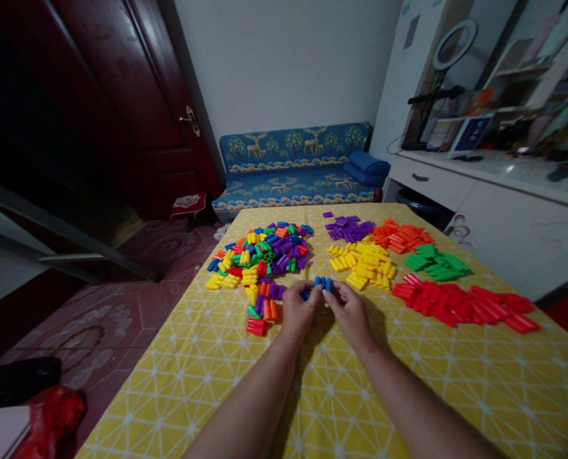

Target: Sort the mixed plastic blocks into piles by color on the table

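Observation:
Between my two hands are several short blue plastic tubes (322,282), side by side with their rounded ends up. My left hand (299,305) has its fingers closed round the left part of them, and another bit of blue shows under its fingers. From the right, my right hand (349,306) pinches the same blue pieces with thumb and fingers. Just left of my hands, a mixed pile (264,252) of coloured tube pieces spreads over the table, with orange pieces (270,310) and red pieces (256,327) at its near end.
Sorted heaps lie to the right: purple (348,228), yellow (367,261), orange (401,236), green (436,262) and red (460,303). All rest on a yellow patterned tablecloth (207,382). Beyond the table stands a blue sofa (284,175); a white cabinet (513,217) is at right.

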The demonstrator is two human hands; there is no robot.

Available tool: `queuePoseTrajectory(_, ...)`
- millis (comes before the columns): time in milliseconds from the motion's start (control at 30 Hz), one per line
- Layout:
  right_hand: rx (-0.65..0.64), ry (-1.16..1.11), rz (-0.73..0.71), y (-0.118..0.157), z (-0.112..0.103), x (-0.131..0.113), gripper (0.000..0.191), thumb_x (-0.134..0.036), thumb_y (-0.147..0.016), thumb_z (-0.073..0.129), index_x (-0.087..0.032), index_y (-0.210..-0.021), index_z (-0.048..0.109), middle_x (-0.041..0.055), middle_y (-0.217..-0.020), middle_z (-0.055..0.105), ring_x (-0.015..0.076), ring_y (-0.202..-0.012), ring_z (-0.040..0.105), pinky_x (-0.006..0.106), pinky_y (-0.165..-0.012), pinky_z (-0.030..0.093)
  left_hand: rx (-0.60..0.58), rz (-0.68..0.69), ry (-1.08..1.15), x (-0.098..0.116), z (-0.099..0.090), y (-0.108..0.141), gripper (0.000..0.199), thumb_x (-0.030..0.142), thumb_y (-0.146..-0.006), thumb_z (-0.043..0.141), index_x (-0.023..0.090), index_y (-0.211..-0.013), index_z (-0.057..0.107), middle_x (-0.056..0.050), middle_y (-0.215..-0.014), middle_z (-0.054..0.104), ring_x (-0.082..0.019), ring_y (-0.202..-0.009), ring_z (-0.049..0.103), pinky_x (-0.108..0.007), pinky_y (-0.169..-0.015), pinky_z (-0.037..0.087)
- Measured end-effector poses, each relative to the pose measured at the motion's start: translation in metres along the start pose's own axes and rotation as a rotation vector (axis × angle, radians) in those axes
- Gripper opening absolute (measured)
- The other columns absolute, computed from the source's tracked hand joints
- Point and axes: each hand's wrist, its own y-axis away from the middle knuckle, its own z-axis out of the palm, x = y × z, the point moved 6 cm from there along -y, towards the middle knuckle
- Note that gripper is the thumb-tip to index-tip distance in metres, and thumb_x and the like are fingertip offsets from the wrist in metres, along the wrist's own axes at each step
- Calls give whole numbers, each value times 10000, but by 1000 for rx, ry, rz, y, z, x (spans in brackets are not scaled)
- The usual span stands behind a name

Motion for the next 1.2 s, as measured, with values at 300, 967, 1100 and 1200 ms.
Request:
queuePoseTrajectory(300, 17, 36, 10, 0, -3, -2, 302, -466, -826, 612, -197, -957, 645, 76, -901, 737, 227, -808, 701, 329, -715, 563, -25, 8, -36, 2, 1, 1, 193, 310, -795, 665, 133, -830, 735, -51, -765, 695, -172, -714, 608, -267, -666, 437)
queuePoseTrajectory(967, 35, -15, 2, 1, -5, -7, 400, -470, -833, 617, -193, -1120, 641, 108, -1063, 729, 238, -905, 707, 367, -788, 586, -59, 87, 68, 7, 2, 2, 143, 208, -784, 675, 174, -908, 737, -67, -911, 719, -201, -891, 649, -314, -834, 482)
queuePoseTrajectory(1100, -20, -23, -32, 1, -2, -17, 370, -451, -870, 575, -217, -1144, 663, 92, -1167, 708, 238, -1071, 669, 380, -913, 556, -90, 109, 86, 8, 3, 3, 184, 168, -793, 636, 188, -942, 743, -59, -926, 722, -200, -910, 649, -318, -851, 484)
queuePoseTrajectory(1200, -30, -45, -45, 2, -1, -19, 370, -457, -874, 569, -220, -1140, 671, 90, -1180, 705, 240, -1102, 658, 391, -941, 548, -91, 112, 111, 5, 3, 2, 208, 168, -795, 616, 190, -956, 746, -61, -950, 726, -203, -930, 651, -325, -873, 485)
